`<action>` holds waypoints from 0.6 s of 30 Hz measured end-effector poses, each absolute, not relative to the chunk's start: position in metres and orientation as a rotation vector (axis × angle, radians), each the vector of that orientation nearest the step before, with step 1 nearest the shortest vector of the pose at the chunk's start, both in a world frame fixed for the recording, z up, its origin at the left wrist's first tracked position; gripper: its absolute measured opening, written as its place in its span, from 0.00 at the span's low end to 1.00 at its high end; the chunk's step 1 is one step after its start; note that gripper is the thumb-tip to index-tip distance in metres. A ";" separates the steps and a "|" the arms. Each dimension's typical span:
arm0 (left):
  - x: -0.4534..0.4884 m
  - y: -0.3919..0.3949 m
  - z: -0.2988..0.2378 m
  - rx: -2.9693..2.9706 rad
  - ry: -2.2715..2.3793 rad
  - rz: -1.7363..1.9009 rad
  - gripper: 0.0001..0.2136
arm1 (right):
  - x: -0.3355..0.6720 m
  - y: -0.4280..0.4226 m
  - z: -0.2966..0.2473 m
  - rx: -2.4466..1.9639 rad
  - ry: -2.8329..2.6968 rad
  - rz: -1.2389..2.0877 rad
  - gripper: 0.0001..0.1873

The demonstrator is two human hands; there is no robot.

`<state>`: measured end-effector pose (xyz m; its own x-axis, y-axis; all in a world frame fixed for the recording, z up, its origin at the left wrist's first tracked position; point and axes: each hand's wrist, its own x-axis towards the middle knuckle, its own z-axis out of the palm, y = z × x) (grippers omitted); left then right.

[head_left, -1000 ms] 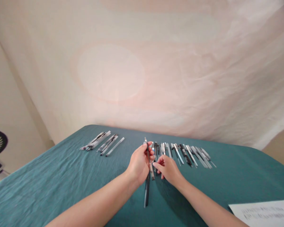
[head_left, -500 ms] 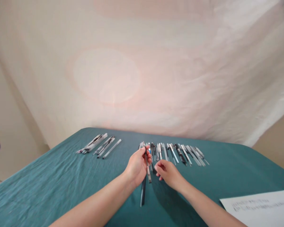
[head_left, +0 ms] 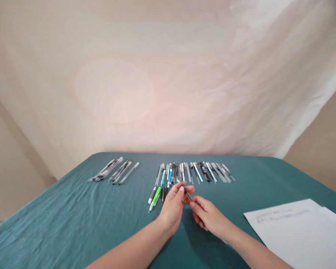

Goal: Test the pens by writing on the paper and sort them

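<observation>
Head view: clamping a slim, dark, plastic-looking pen [head_left: 188, 194] in left hand [head_left: 173, 207], pinching its near end with right hand [head_left: 208, 216], apparently mid-handling, next calling for a steady grip.

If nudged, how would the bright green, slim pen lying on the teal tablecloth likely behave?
The bright green pen would probably roll, as its slim barrel looks rounded, though the wrinkled teal tablecloth may slow it. It seems stiff, lying straight. The slim dark pens close on its right might block it that way.
</observation>
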<state>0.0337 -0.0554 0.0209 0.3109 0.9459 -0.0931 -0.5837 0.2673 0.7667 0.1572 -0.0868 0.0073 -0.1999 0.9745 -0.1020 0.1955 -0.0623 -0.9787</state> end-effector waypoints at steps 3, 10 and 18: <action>0.037 -0.061 0.016 0.715 0.591 1.119 0.14 | 0.164 -0.089 0.007 -1.289 -1.474 1.203 0.19; 0.040 -0.062 0.014 0.681 0.599 1.162 0.18 | 0.167 -0.090 0.005 -1.263 -1.432 1.248 0.23; 0.034 -0.060 0.013 0.648 0.636 1.205 0.14 | 0.167 -0.091 0.000 -1.282 -1.435 1.358 0.21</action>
<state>0.0340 -0.0605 0.0132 0.2353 0.9669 -0.0988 -0.6273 0.2287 0.7445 0.1667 -0.0909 0.0003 -0.2003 0.9742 -0.1044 0.1579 -0.0730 -0.9847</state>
